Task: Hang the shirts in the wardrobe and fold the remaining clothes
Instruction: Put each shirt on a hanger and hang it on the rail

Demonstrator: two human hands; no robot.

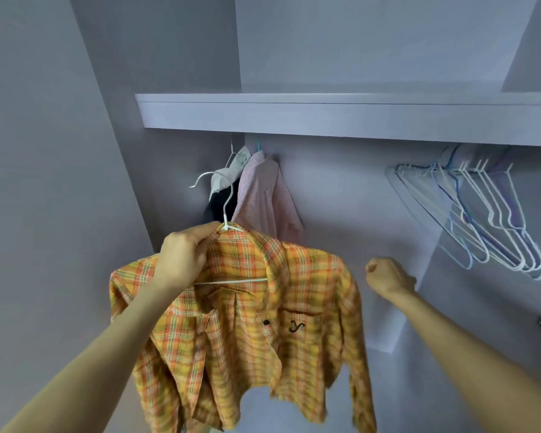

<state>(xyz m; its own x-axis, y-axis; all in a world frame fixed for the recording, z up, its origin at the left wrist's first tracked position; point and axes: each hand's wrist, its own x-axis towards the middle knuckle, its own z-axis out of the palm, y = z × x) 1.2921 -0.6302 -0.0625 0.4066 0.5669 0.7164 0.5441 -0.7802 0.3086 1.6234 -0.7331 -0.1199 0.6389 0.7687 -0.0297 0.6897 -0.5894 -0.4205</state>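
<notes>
An orange and yellow plaid shirt hangs on a white wire hanger, held up inside the wardrobe. My left hand grips the hanger's neck together with the shirt collar. The hanger's hook points up and to the left, below the shelf and clear of the rail. My right hand hovers to the right of the shirt with its fingers curled and nothing in it. Behind the hook, a pink striped shirt and a dark garment with a white collar hang at the rail's left end.
A grey shelf runs across above the hanging space. Several empty wire hangers, white and blue, hang bunched at the right. Grey wardrobe walls close in on the left and the back.
</notes>
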